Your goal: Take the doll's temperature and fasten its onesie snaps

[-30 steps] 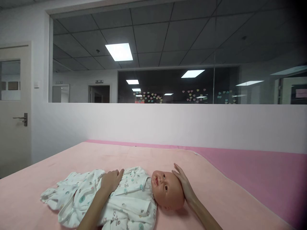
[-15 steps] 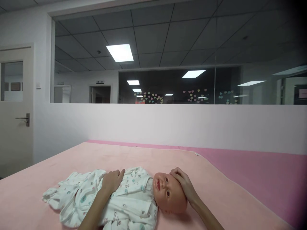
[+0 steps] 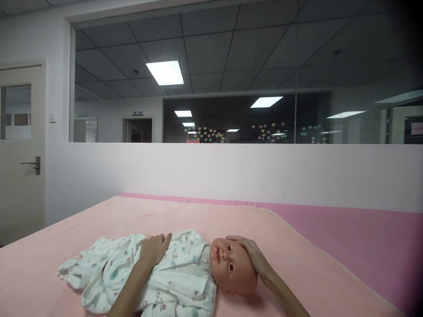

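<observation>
One doll (image 3: pixel 198 273), crosswise; head rightward

Under your left hand (image 3: pixel 153 250) the doll's romper (image 3: pixel 178 281) is soft white cloth, matt and creased, printed with small coloured motifs. Your right hand (image 3: pixel 253 257) cups the doll's head (image 3: pixel 233 270), which looks like smooth moulded plastic or vinyl with a faint sheen on the forehead. Beneath both hands the peach blanket (image 3: pixel 198 215) is a matt, slightly fuzzy fabric. Beyond your right hand the pink sheet (image 3: pixel 363 237) is a smoother, flat cloth. Far past your left hand, the door handle (image 3: pixel 31 164) is brushed metal.
</observation>
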The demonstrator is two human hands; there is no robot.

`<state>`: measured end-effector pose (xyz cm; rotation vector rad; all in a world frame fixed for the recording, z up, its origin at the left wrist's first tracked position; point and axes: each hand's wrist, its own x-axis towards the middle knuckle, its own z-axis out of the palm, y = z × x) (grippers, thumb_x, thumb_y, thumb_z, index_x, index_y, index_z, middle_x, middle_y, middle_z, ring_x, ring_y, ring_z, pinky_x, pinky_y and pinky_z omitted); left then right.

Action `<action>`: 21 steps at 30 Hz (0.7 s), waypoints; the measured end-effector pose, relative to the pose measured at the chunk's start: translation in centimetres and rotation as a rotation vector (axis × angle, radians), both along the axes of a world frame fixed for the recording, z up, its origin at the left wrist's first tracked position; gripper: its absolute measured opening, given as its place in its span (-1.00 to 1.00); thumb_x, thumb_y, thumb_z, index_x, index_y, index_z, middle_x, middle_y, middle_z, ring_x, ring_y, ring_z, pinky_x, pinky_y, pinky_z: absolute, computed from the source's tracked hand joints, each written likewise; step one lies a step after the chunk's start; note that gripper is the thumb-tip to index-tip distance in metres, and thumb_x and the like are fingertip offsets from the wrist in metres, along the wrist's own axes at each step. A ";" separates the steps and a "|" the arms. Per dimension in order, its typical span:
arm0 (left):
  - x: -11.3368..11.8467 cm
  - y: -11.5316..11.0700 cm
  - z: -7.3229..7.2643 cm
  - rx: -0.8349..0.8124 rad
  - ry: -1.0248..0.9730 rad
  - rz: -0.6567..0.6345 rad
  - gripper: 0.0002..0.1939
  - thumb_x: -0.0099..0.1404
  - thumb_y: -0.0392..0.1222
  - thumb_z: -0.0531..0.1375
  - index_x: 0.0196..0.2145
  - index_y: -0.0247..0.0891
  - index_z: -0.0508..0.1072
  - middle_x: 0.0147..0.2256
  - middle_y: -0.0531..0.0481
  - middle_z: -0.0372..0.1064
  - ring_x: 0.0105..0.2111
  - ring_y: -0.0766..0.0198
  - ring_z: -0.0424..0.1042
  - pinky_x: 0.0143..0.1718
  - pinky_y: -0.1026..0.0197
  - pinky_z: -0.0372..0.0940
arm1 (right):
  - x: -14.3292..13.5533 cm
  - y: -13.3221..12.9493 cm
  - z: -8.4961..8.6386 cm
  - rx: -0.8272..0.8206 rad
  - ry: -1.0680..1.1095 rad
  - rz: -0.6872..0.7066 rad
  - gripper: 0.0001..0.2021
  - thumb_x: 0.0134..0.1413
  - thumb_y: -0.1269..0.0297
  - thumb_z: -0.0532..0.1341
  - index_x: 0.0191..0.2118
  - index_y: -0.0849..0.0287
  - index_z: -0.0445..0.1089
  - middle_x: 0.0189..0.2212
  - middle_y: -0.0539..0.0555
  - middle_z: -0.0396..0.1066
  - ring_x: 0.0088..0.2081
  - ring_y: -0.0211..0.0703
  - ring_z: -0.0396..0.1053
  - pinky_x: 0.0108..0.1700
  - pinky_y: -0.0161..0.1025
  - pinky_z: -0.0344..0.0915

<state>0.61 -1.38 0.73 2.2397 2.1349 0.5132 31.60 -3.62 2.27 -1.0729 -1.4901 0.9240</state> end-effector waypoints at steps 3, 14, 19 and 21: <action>0.1 0.0 0.1 -0.021 0.007 0.009 -0.50 0.32 -0.02 -0.27 -0.28 -0.28 0.40 -0.24 -0.20 0.41 -0.23 0.04 0.37 -0.27 0.10 0.16 | -0.2 -0.4 0.4 0.003 -0.005 -0.018 -0.63 -0.23 0.09 0.08 -0.35 0.19 0.48 -0.19 0.07 0.41 -0.04 0.01 0.26 0.08 -0.10 0.09; 0.1 -0.2 0.3 -0.023 0.039 0.024 -0.48 0.32 0.00 -0.28 -0.31 -0.26 0.40 -0.25 -0.19 0.41 -0.25 0.07 0.38 -0.27 0.12 0.16 | 0.0 0.4 -1.0 -0.009 0.123 -0.060 -0.37 -0.26 -0.17 0.19 -0.10 0.18 0.36 0.04 0.15 0.21 0.10 0.00 0.11 0.16 -0.11 -0.01; 0.1 -0.1 0.2 0.006 0.019 0.006 -0.46 0.32 0.01 -0.29 -0.32 -0.28 0.41 -0.28 -0.19 0.42 -0.26 0.04 0.38 -0.29 0.11 0.16 | 0.2 0.9 -1.6 0.068 0.135 -0.231 -0.33 -0.31 -0.13 0.24 0.00 0.05 0.26 0.17 0.08 -0.01 0.19 -0.03 -0.08 0.20 -0.11 -0.11; 0.0 -0.1 0.1 0.021 0.020 -0.002 -0.45 0.32 0.01 -0.30 -0.33 -0.27 0.41 -0.29 -0.19 0.43 -0.27 0.04 0.38 -0.30 0.11 0.16 | 0.2 0.7 -1.3 0.051 0.103 -0.132 -0.41 -0.28 -0.14 0.21 -0.12 0.14 0.37 0.07 0.12 0.17 0.12 0.02 0.07 0.15 -0.12 0.00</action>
